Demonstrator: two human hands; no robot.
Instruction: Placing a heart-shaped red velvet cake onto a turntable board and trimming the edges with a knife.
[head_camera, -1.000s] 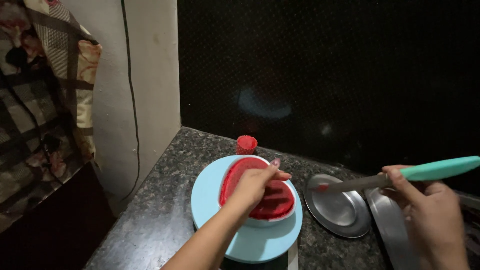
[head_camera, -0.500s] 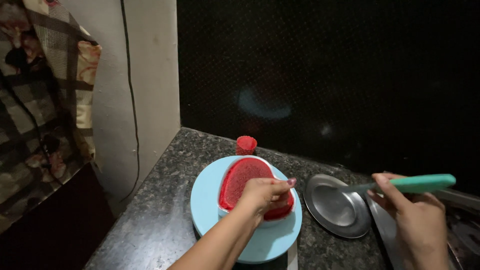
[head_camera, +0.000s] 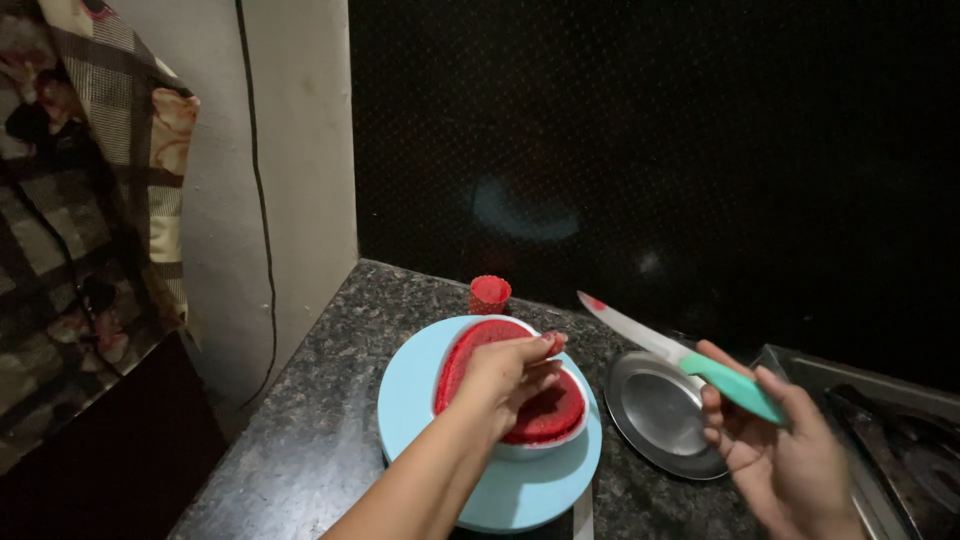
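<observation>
From the head view, the landmark is the round blue turntable (head_camera: 420, 440) on the dark speckled counter (head_camera: 300, 430). On it sits a red cake (head_camera: 545, 415), heart-like or half-round in outline, with a white rim showing at its near edge. The left hand (head_camera: 510, 375) lies on top of the cake, fingers spread and bent over the crown, pressing or steadying it rather than gripping; it clasps nothing.

To the right of the turntable, the right hand (head_camera: 780, 450) is wrapped around the teal handle of a knife (head_camera: 640, 335). The blade points up and back toward the turntable, its tip smeared red and hanging in the air above the gap between turntable and steel plate (head_camera: 650, 420). That plate lies flat just right of the turntable, bare. Behind the turntable, near the black wall, stands a small red cup (head_camera: 490, 293). Further right of the plate a metal tray edge (head_camera: 850, 375) shows, too dim to read. Left of the turntable, a checked cloth (head_camera: 90, 200) hangs by a pale wall with a thin cord down it.

What worries me: the blade is near the left fingers, so a quick swing toward the cake could nick them. A turntable likely spins freely, and a heavy press of the left hand might turn it or dent the soft top. The light is poor, which would make judging the blade's edge harder.
</observation>
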